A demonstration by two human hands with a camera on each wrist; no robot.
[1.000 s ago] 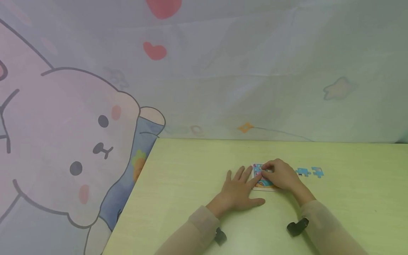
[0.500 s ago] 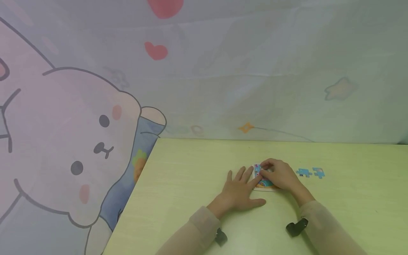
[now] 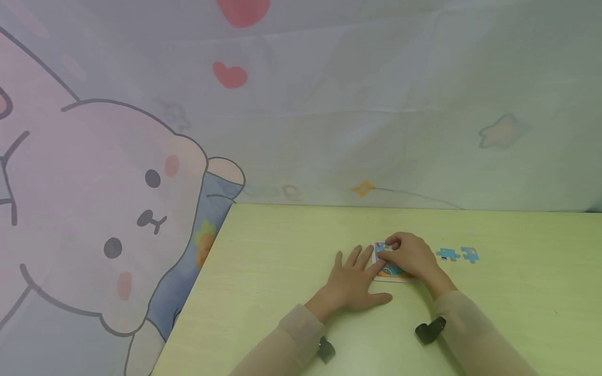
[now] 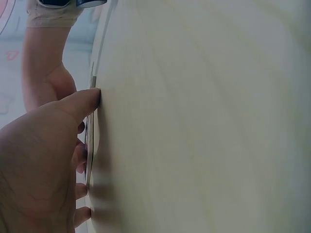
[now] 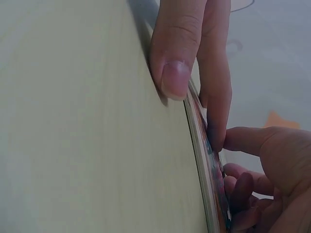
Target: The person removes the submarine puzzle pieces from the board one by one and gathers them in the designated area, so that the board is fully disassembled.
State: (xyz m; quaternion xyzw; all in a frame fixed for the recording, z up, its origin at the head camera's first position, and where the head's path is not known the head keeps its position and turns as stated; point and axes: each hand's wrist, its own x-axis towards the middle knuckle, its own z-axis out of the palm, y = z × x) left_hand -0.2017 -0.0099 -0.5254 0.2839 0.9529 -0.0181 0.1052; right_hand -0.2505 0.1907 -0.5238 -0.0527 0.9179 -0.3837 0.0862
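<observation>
A small framed jigsaw puzzle [image 3: 388,279] with a blue and orange picture lies on the table, partly hidden under both hands. My left hand [image 3: 351,286] is spread flat, its index finger on the puzzle's left side and its thumb [image 5: 176,80] down on the tabletop. At the upper part of the puzzle, my right hand [image 3: 415,257] has thumb and index finger bent together around a puzzle piece, mostly covered by the fingers. In the right wrist view, the right thumb [image 5: 245,141] reaches the puzzle's surface close to the left index fingertip.
Two loose blue jigsaw pieces, one with a dark mark [image 3: 448,254] and one farther right [image 3: 470,254], lie on the light yellow-green table [image 3: 282,245]. Behind the table hangs a printed cloth [image 3: 329,104] with a cartoon animal at the left.
My right thumb has shifted slightly left over the puzzle, and the right wrist has swung a little to the left. The left hand stays in place.
</observation>
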